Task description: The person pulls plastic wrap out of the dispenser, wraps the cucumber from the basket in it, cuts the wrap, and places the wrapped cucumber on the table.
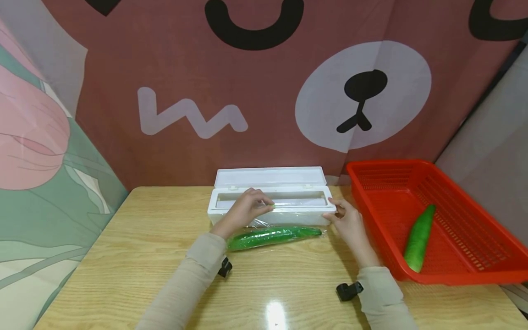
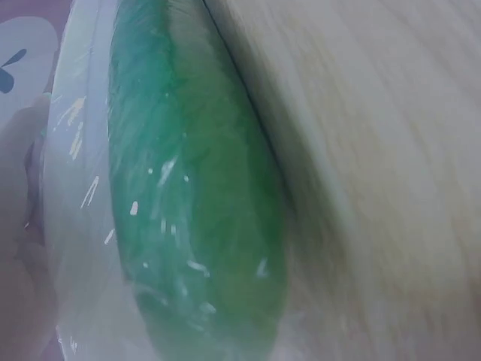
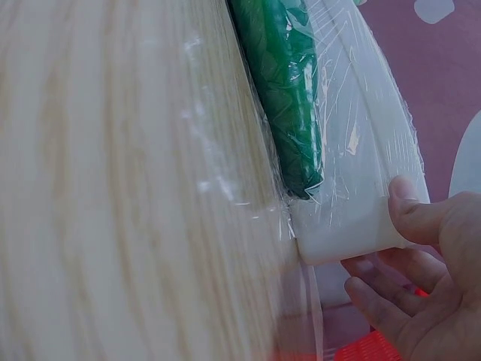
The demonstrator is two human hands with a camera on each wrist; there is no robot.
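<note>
A white cling film dispenser (image 1: 301, 218) stands at the back of the table with its lid (image 1: 270, 177) raised and a film roll inside. My left hand (image 1: 244, 210) is over its front edge, thumb and fingers pinching a small pale-green slide cutter (image 1: 273, 206). With thumb and fingers, my right hand (image 1: 347, 223) grips the dispenser's right end; in the right wrist view the thumb presses on the white corner. A green cucumber (image 1: 274, 236) in clear film lies along the dispenser's front. Film stretches between cucumber and box, glinting in the left wrist view.
At the right stands a red plastic basket (image 1: 383, 206) with another green cucumber (image 1: 420, 238) inside, close to my right forearm. The wooden table (image 1: 148, 247) meets a printed cloth (image 1: 185, 160) behind the dispenser.
</note>
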